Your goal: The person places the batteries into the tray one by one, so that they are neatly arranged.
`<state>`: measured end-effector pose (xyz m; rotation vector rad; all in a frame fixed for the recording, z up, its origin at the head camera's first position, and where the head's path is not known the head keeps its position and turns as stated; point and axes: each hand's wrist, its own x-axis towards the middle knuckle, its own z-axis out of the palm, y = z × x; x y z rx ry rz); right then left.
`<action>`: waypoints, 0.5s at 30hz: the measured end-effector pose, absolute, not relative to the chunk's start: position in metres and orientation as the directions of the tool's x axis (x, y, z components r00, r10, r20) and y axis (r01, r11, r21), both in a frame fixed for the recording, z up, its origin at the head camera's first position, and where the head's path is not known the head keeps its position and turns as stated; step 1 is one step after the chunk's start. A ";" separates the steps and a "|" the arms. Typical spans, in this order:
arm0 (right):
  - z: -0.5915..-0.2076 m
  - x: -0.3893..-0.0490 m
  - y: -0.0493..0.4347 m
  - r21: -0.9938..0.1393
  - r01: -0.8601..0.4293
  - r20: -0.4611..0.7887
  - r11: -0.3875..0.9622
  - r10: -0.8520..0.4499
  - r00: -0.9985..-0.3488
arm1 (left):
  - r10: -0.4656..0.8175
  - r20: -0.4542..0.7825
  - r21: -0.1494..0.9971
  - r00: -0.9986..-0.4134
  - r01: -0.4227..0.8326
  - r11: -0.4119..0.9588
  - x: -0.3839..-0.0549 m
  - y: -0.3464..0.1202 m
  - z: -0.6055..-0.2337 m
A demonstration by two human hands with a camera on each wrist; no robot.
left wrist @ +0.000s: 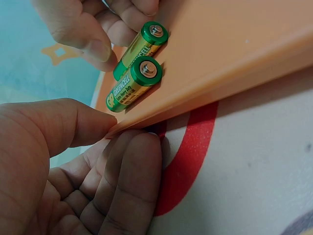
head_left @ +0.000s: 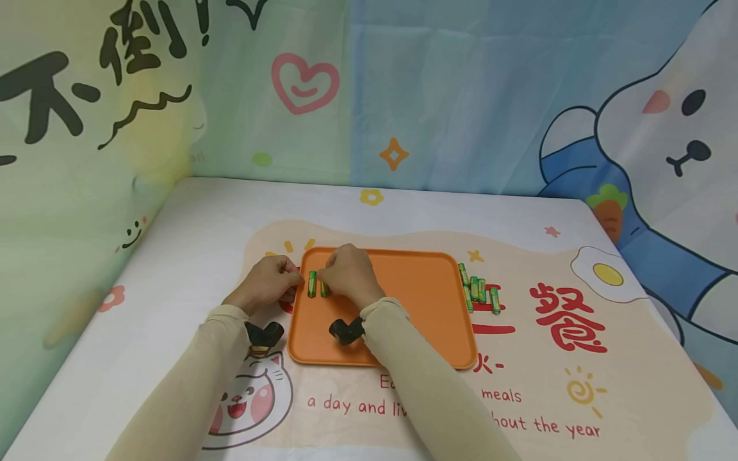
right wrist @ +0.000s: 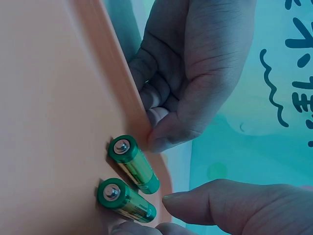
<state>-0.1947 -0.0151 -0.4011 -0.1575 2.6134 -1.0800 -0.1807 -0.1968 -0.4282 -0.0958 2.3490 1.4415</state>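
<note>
An orange tray (head_left: 415,307) lies on the table. Its left rim is pinched between the thumb and curled fingers of my left hand (head_left: 268,282), as the left wrist view shows. Two green AA batteries lie side by side on the tray near that rim: a left battery (head_left: 312,284) and a right battery (head_left: 324,288). Beside the right battery is my right hand (head_left: 353,275). In the right wrist view its thumb (right wrist: 195,200) is slightly apart from the battery's far end, while its other fingers are close along the side, partly cut off by the frame.
Several more green batteries (head_left: 482,289) lie on the printed tablecloth (head_left: 542,384), just past the tray's right rim. Dark straps with wrist cameras sit on both wrists. A printed cloth backdrop (head_left: 450,96) stands behind the table.
</note>
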 end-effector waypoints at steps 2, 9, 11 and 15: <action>-0.400 -0.195 -0.014 -0.709 0.019 -0.236 0.705 -0.212 -0.948 | 0.140 -0.356 0.845 -0.924 -0.254 0.470 -0.181 -0.196 -0.428; -0.397 -0.194 -0.007 -0.713 0.017 -0.226 0.701 -0.206 -0.952 | 0.146 -0.352 0.848 -0.924 -0.250 0.467 -0.181 -0.195 -0.428; -0.395 -0.193 -0.003 -0.719 0.018 -0.218 0.694 -0.200 -0.955 | 0.150 -0.346 0.851 -0.926 -0.243 0.466 -0.181 -0.196 -0.428; -0.390 -0.193 0.011 -0.748 0.033 -0.202 0.663 -0.179 -0.963 | 0.140 -0.343 0.847 -0.929 -0.241 0.475 -0.180 -0.197 -0.429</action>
